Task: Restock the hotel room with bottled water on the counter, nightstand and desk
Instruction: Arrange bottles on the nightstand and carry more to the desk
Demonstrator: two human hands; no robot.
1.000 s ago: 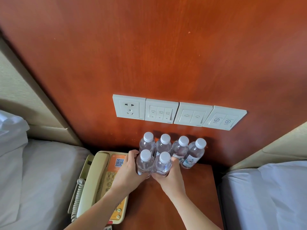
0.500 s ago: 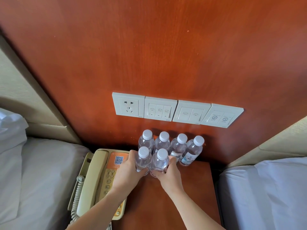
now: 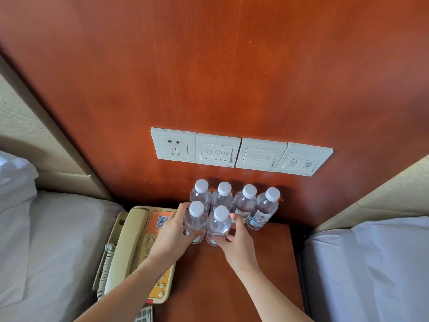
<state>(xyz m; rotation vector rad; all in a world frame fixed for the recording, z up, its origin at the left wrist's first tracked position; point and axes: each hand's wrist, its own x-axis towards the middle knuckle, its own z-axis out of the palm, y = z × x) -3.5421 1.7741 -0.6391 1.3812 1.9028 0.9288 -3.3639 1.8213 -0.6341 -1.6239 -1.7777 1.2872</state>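
Note:
Several clear water bottles with white caps stand upright on the wooden nightstand [image 3: 250, 282]. A back row of bottles [image 3: 246, 201] stands against the wall panel. In front of it are two more. My left hand [image 3: 171, 233] grips the front left bottle [image 3: 196, 219] by its body. My right hand [image 3: 236, 240] grips the front right bottle [image 3: 219, 225] the same way. Both front bottles touch each other and seem to stand on the nightstand top.
A beige telephone [image 3: 134, 247] with an orange keypad panel fills the nightstand's left side. A remote control [image 3: 145, 314] lies at the bottom edge. White switch and socket plates [image 3: 241, 152] sit on the wall above. Beds with white sheets flank the nightstand on the left [image 3: 46, 252] and right [image 3: 371, 270].
Both hands have held the two front bottles throughout. They look a little closer to the back row than a second ago, though the camera also shifted.

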